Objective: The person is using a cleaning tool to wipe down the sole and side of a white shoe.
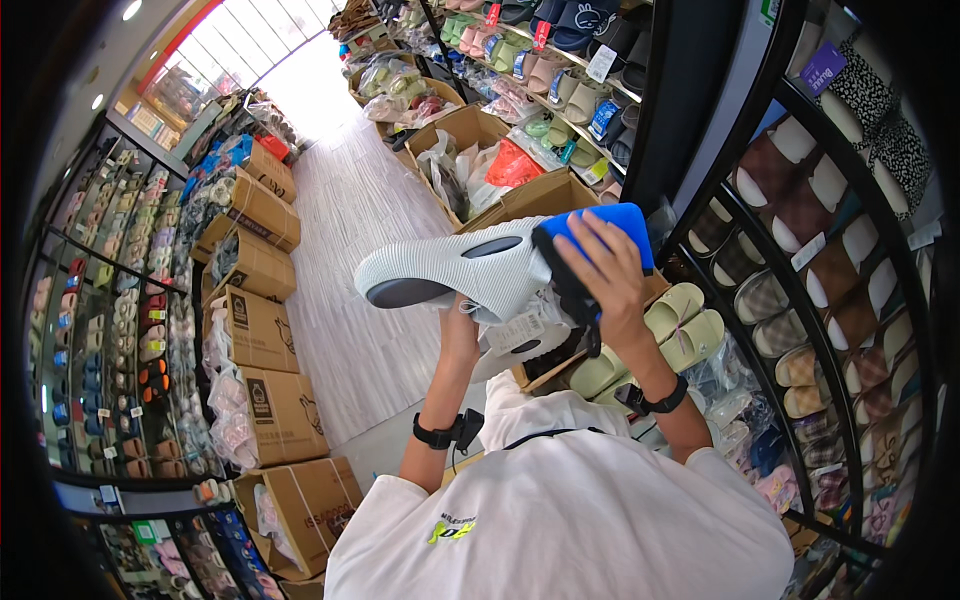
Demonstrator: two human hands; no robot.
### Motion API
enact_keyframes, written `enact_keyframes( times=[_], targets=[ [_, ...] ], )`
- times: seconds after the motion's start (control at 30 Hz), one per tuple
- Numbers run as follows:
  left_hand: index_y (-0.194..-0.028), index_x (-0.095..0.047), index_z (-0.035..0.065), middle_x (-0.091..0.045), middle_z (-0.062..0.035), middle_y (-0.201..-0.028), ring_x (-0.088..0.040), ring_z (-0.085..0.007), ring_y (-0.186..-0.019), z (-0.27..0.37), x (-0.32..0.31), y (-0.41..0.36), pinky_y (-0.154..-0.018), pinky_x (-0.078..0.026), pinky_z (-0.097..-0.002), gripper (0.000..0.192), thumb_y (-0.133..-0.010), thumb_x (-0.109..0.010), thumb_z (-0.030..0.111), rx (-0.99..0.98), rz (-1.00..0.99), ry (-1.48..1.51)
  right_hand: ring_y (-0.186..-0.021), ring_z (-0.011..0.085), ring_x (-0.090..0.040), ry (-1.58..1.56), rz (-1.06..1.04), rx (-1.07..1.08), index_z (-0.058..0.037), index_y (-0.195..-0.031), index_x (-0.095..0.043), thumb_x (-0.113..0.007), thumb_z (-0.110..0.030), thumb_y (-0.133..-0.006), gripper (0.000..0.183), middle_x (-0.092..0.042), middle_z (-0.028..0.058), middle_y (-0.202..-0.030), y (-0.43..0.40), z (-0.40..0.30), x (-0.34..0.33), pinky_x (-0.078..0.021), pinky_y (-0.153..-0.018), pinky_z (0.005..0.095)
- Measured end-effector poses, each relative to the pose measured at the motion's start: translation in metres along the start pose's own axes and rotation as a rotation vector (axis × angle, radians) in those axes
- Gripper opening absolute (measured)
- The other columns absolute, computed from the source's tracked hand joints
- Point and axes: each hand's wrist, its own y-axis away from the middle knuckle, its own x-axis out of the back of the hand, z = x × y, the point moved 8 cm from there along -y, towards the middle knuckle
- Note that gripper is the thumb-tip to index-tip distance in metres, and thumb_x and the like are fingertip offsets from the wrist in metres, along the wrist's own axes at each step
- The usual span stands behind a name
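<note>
A light-grey ribbed slipper (450, 262) with dark sole inserts is held up before me, its sole turned towards the camera. My left hand (460, 321) grips it from below, with the fingers hidden behind it. My right hand (604, 266) is closed on a blue and black cloth or pad (596, 225), which lies against one end of the slipper. Under that slipper is a second light slipper (506, 358). A printed paper tag (519, 330) and clear plastic show between the two, and a thin tie (470, 307) loops near my left hand.
Open cardboard boxes (525, 201) with bagged goods stand ahead. Pale green slippers (679, 322) lie close to my right forearm. Racks of slippers (832, 277) rise at right; more shelves (112, 315) and stacked cartons (262, 330) line the left of the wood-look floor (352, 195).
</note>
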Motion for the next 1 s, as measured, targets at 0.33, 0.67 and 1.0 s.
enact_keyframes(
  times=[0.33, 0.67, 1.0],
  targets=[
    [-0.146, -0.056, 0.0050, -0.067, -0.0076, -0.140, -0.064, -0.0202, -0.129, -0.021, 0.013, -0.010, -0.111, -0.051, -0.0366, 0.051, -0.111, -0.049, 0.041, 0.081, -0.001, 0.038, -0.137, 0.0322, -0.060, 0.012, -0.011, 0.021, -0.0098, -0.138, -0.071, -0.063, -0.013, -0.097, 0.042, -0.066, 0.0141, -0.147, 0.001, 0.005, 0.007, -0.0425, -0.115, 0.0488],
    [-0.134, -0.061, 0.0011, -0.077, -0.0181, -0.108, -0.078, -0.0264, -0.095, -0.015, 0.008, -0.012, -0.082, -0.061, -0.0393, 0.058, -0.111, -0.039, 0.049, 0.028, 0.175, 0.057, -0.138, 0.0236, -0.061, 0.026, -0.115, 0.253, -0.0170, -0.137, -0.073, -0.058, -0.015, -0.100, 0.040, -0.067, 0.0076, -0.147, 0.018, -0.022, -0.007, -0.0429, -0.116, 0.0423],
    [-0.141, -0.059, 0.0050, -0.072, -0.0098, -0.130, -0.071, -0.0212, -0.118, -0.017, 0.015, -0.015, -0.100, -0.057, -0.0365, 0.050, -0.110, -0.048, 0.043, 0.014, 0.077, 0.046, -0.139, 0.0284, -0.060, -0.080, -0.068, 0.134, -0.0148, -0.138, -0.073, -0.062, -0.016, -0.097, 0.042, -0.066, 0.0091, -0.148, 0.017, -0.031, -0.014, -0.0425, -0.117, 0.0452]
  ],
)
